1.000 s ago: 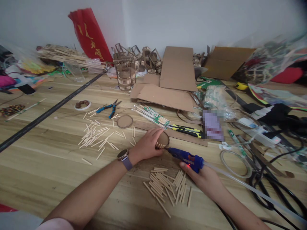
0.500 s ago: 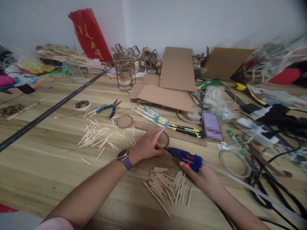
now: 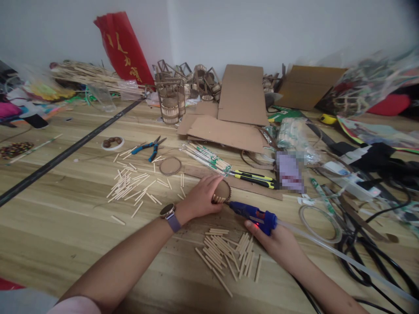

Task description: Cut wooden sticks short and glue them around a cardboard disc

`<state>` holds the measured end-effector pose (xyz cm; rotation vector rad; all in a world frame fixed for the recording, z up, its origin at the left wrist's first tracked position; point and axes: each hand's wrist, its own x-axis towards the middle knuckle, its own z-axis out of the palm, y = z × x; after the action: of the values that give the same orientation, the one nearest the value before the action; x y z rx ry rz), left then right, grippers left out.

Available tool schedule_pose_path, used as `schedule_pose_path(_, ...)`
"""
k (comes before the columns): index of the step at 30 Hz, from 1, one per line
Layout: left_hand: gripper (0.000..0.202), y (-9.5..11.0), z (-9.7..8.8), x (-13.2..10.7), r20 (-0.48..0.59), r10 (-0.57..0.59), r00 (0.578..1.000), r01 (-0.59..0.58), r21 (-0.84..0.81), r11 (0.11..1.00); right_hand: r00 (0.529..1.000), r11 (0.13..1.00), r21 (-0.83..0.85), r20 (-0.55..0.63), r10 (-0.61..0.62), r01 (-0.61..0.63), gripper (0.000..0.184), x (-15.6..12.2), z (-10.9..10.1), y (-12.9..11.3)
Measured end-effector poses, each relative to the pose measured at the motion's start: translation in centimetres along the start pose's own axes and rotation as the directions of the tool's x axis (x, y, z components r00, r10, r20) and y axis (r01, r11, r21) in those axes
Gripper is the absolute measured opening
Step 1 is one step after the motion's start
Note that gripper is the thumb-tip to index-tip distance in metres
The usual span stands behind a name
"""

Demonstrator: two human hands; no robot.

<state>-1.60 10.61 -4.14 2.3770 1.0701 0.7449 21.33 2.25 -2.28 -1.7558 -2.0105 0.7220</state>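
My left hand (image 3: 203,198) is closed around the far left side of a small round cardboard basket (image 3: 222,190) with short sticks along its wall. A blue hot glue gun (image 3: 253,214) is gripped in my right hand (image 3: 275,237), its nozzle at the basket's near right edge; I cannot tell whether it touches. A long clear glue stick (image 3: 327,248) runs out of the gun's back, and a small red light glows on its body. Below the hands lies a pile of short wooden sticks (image 3: 225,250). A round cardboard disc (image 3: 170,165) rests to the upper left.
More cut sticks (image 3: 126,185) are scattered at left, near blue-handled pliers (image 3: 149,148). Yellow-black cutters (image 3: 255,179) lie beyond the basket. Cardboard sheets (image 3: 225,131) and finished small baskets (image 3: 170,111) stand behind. Black scissors (image 3: 363,253), a tape roll (image 3: 321,223) and cables are at right.
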Motion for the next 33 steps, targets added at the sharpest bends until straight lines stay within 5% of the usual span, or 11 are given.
schedule_pose_path(24,0.08,0.03,-0.02,-0.05,0.001,-0.016,1.0,0.016,-0.018,1.0,0.999,1.0,0.005,-0.037,-0.023,0.024,0.04,0.09,0.03,-0.17)
schedule_pose_path(33,0.082,0.44,-0.19,-0.08,0.038,-0.01,0.999,0.01,0.002,1.0,0.994,0.994,0.089,-0.08,0.075,-0.067,0.043,0.38,0.12,0.02)
